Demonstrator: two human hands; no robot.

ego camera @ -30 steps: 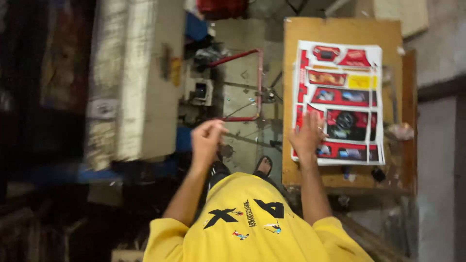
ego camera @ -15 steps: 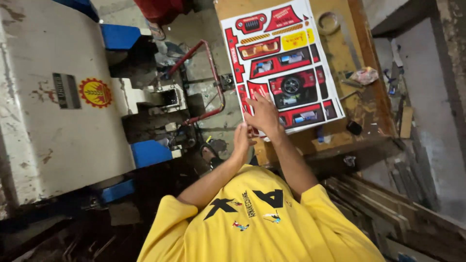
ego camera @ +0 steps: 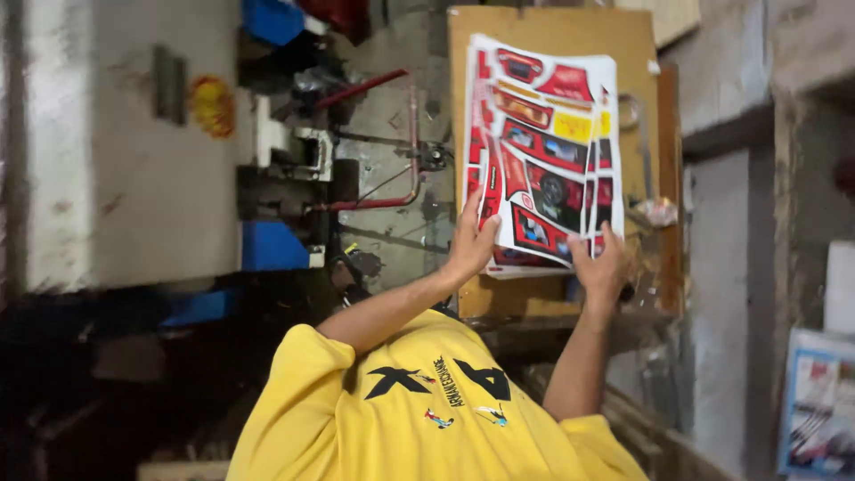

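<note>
My left hand [ego camera: 470, 242] has come across to join the right hand [ego camera: 601, 267] — both now pinch the printed sheets [ego camera: 545, 151] at the wooden board's [ego camera: 552, 36] near edge, apparently to square them.

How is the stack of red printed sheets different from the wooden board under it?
The printed sheets are red, white and yellow with pictures; the wooden board is plain brown. The sheets are thin and lie on top; the board is thicker and carries them. The left hand and right hand touch the sheets, not the board. Both are flat rectangles.
</note>
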